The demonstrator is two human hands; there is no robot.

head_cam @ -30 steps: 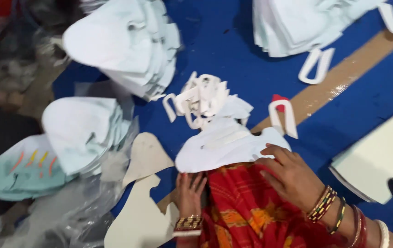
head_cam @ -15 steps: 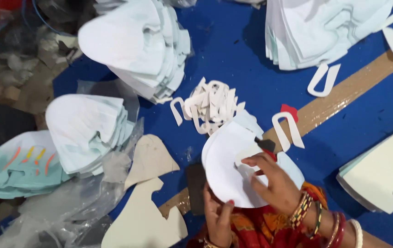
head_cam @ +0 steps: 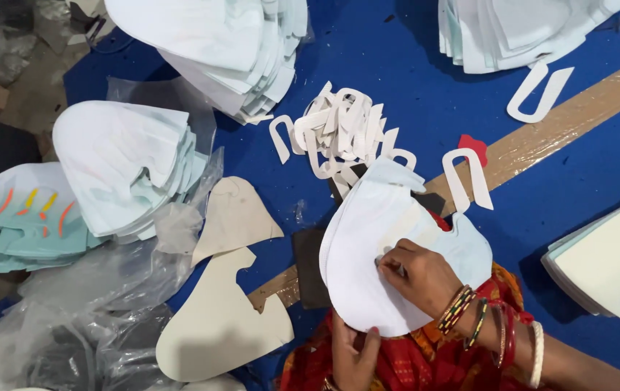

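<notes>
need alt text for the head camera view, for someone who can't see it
A person's right hand presses on a white cut sheet that the left hand holds from below, over a blue surface. Around it lie stacks of white cut pieces, a pile of small U-shaped cutouts and clear plastic wrap.

We count two hands: the left hand (head_cam: 353, 355) below the white curved piece (head_cam: 368, 253) and the right hand (head_cam: 419, 279) on it. Left of that piece lie two beige cut-outs (head_cam: 234, 221) (head_cam: 219, 322). Above it sits one heap of white U-shaped strips (head_cam: 339, 130), with two single U-strips (head_cam: 467, 179) (head_cam: 539, 90) to its right. We see four stacks of white pieces (head_cam: 122, 166) (head_cam: 216, 51) (head_cam: 513, 29) (head_cam: 607, 261) and one red scrap (head_cam: 474, 147)
</notes>
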